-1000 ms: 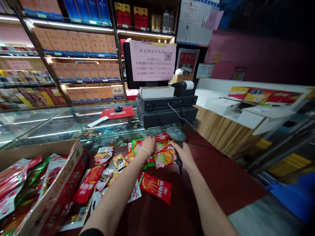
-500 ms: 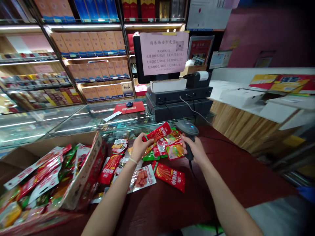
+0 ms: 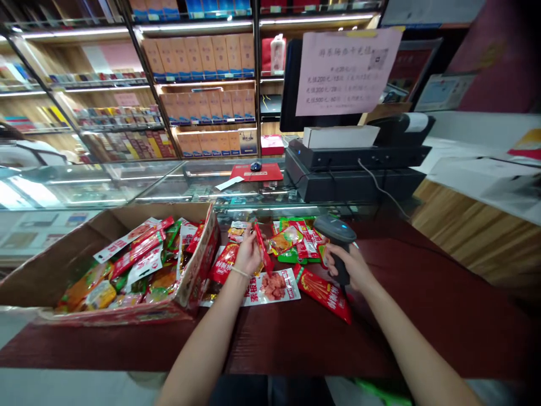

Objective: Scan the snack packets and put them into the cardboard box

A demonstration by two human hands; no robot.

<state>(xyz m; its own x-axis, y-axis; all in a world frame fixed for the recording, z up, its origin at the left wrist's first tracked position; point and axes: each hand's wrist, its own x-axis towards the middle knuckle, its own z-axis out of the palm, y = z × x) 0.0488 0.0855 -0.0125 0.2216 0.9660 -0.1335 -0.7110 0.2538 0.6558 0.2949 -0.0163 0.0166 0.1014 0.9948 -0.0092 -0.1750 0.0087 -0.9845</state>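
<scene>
My left hand (image 3: 248, 254) is closed on a red snack packet (image 3: 264, 249), which stands nearly edge-on to me above the pile. My right hand (image 3: 347, 265) wraps the handle of a dark barcode scanner (image 3: 336, 230), its head pointing left over the snacks. Between the hands lie green and red snack packets (image 3: 302, 239). Nearer to me rest a white packet with a meat picture (image 3: 274, 286) and a red packet of snack sticks (image 3: 324, 292). Another red packet (image 3: 224, 263) lies left of my left wrist.
A cardboard box (image 3: 203, 270) full of snack packets stands at the left on the dark red table (image 3: 270, 344). Behind are a glass counter (image 3: 169, 189), a mouse (image 3: 256, 166) and a monitor with a pink notice (image 3: 344, 73). A person (image 3: 31, 151) is at the far left.
My left hand has turned the red packet from lying flat, face showing, to edge-on, and drawn it left, away from the scanner. The view has swung left, showing more of the box.
</scene>
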